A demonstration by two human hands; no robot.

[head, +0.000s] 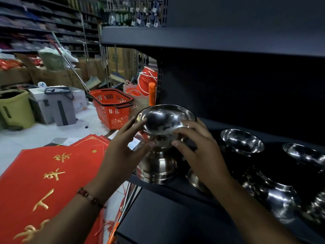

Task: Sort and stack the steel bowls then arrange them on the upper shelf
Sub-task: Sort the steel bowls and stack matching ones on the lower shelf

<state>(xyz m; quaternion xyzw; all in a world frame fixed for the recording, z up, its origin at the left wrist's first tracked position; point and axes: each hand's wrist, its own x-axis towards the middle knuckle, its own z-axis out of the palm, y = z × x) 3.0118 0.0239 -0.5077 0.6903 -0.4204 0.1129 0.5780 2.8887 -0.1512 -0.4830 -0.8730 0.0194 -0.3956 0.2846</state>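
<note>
A shiny steel bowl (165,118) is held upright between both my hands, just above a stack of upturned steel bowls (158,166) at the left end of the dark shelf (175,189). My left hand (123,148) grips its left side, thumb on the rim. My right hand (198,148) curls round its right side and base. More steel bowls stand to the right: one upright bowl (241,141), another upright bowl (306,154) further right, and several upturned ones (279,199) near the shelf front. The upper shelf (211,37) runs overhead.
Red banners with gold characters (49,176) lie at lower left. On the floor behind stand a red shopping basket (112,106), grey and olive bins (15,108), orange buckets (146,81) and cardboard boxes. An orange post (152,93) stands at the shelf's corner.
</note>
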